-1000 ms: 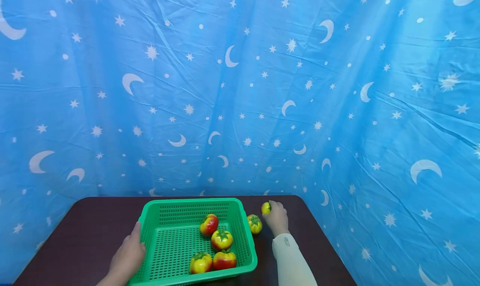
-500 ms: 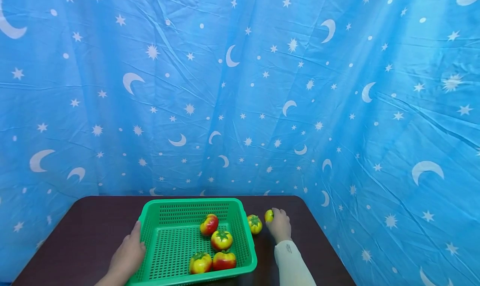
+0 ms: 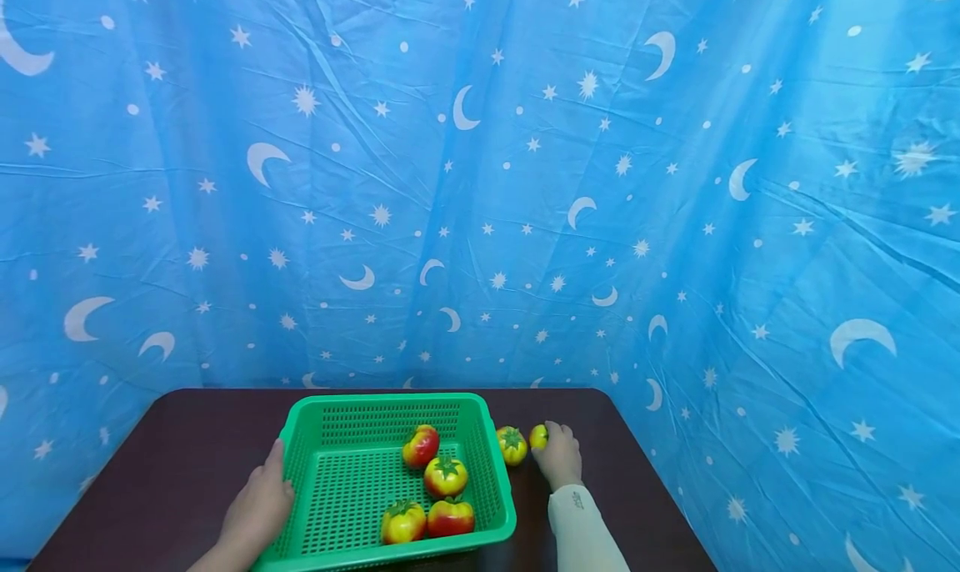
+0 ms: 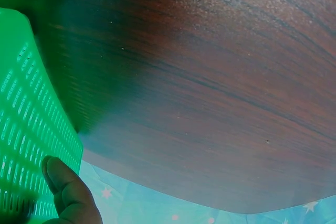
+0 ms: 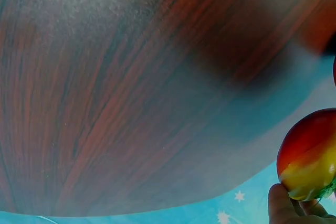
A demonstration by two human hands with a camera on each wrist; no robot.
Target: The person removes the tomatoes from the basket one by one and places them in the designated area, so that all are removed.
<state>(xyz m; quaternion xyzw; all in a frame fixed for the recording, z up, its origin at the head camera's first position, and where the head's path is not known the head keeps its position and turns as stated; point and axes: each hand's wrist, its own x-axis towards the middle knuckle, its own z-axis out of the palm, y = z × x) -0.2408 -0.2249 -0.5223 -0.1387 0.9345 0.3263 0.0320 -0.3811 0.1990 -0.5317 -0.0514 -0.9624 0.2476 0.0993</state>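
Note:
A green plastic basket (image 3: 315,401) stands on the table, holding several red-and-yellow tomatoes (image 3: 446,478) with green leafy tops. My left hand (image 3: 257,505) grips its left side at the rim; in the left wrist view, fingers (image 4: 68,190) lie against the slotted outer wall. To the right of the basket, my right hand (image 3: 558,455) holds a tomato (image 5: 310,153), its fingertips at the lower side of the fruit in the right wrist view. Another tomato (image 3: 512,445) sits between that one and the basket's right wall. The right palm hides part of the held tomato in the head view.
The dark wood-grain table (image 3: 217,439) has rounded far corners. Blue curtain (image 3: 480,180) printed with white moons and stars hangs behind it and along the right side.
My right hand has drawn its tomato slightly nearer and to the right, beside the other loose tomato. The left hand and basket stay in place; the head view shifts slightly.

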